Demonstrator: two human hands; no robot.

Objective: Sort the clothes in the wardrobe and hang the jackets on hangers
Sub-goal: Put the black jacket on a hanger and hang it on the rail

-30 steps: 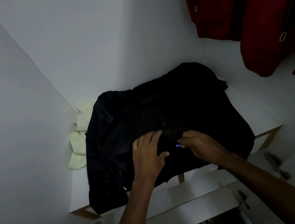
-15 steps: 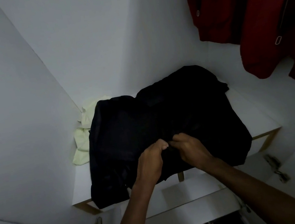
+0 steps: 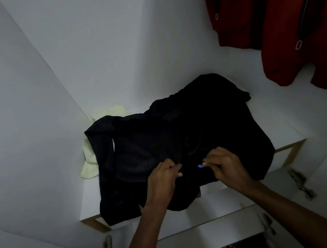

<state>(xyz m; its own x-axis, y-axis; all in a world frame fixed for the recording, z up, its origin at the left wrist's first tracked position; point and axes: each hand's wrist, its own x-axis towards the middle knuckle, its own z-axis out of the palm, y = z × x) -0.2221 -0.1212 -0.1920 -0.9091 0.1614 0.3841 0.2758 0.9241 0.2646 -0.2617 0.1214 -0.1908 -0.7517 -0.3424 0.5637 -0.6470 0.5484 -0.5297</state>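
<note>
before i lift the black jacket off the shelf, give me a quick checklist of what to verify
1. Left hand grips the black jacket: ok.
2. Right hand pinches it near the small blue tag: ok.
3. Jacket free of the pale cloth: not ok, it lies over that cloth.
4. Jacket fully on the shelf: not ok, its front edge hangs over.
5. Clear of the red jackets: ok, apart.
6. Hanger at hand: cannot tell.

No legible text, label or number anywhere.
</note>
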